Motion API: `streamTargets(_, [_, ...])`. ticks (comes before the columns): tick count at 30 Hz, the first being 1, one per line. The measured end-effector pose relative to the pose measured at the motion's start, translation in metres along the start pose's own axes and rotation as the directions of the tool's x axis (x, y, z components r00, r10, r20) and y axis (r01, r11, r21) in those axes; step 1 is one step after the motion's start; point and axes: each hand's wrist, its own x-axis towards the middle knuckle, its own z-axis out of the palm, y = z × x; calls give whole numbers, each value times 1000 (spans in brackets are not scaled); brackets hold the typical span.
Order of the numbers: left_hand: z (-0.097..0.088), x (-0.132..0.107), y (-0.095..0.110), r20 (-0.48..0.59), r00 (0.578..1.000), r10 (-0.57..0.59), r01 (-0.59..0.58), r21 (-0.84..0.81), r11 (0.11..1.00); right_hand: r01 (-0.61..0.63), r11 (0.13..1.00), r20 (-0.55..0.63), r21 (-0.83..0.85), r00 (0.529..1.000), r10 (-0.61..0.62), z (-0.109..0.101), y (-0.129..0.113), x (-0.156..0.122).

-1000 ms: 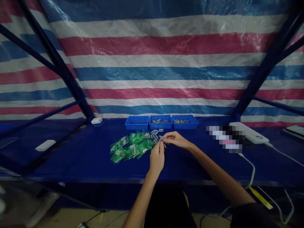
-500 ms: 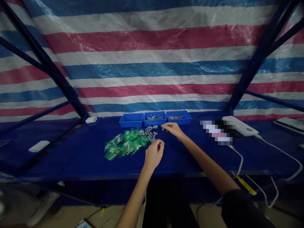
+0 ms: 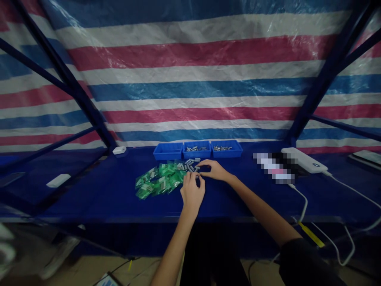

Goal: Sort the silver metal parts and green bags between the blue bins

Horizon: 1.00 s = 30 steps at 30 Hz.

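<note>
– Since the earlier frame, our right hand (image 3: 216, 170) is sitting farther to the near side of the middle blue bin (image 3: 198, 155), closer to our left hand (image 3: 193, 192); both are now crowding the loose metal pieces (image 3: 189, 162).

– Are we gripping any?

– We aren't able to tell. Right thumb and forefinger are standing apart, left fingers are curling, and the tips are hiding among the pieces.

– What is looking done?

– Judging by the worktop (image 3: 98, 194), a good share: green bags (image 3: 171, 180), near side and left of that bin, are already holding pieces. Loose ones are lying unbagged just before it, and more metal parts are waiting inside it and in the right blue bin (image 3: 228, 155) alongside.

– Are we reading any writing?

– None. Right of that bin, the white device (image 3: 306, 159) is showing only a dark, illegible mark; the yellow tag (image 3: 312, 235), nearer us, isn't yielding letters.
</note>
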Motion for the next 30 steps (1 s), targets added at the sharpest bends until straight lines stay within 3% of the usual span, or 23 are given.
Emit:
streamTargets(2, [5,0,-2,3,999,35,-35,64,997,48,992,23,-118,999,-46,4,3,-2])
streamTargets(6, [16,-1,-7,80,979,188,-199,159,967,21,966,17,-257,1000,-18,10,3,-1])
streamTargets(13, [21,1,-11,202,930,308,-340,148,929,-123,938,-147,-325,986,79,11,-3,-2])
streamTargets(17, [24,17,-11,284,891,355,-414,184,892,-207,932,-223,-298,964,143,8,-2,-4])
streamTargets(21, [33,44,-7,366,872,325,-430,254,867,-250,921,-279,-299,946,166,1,4,-4])
streamTargets(25, [46,62,-3,296,892,342,-416,242,877,-274,926,-369,-261,914,167,-9,12,-2])
streamTargets(30, [51,67,-3,41,934,354,-357,89,930,-222,975,-527,-22,831,177,-17,14,7])
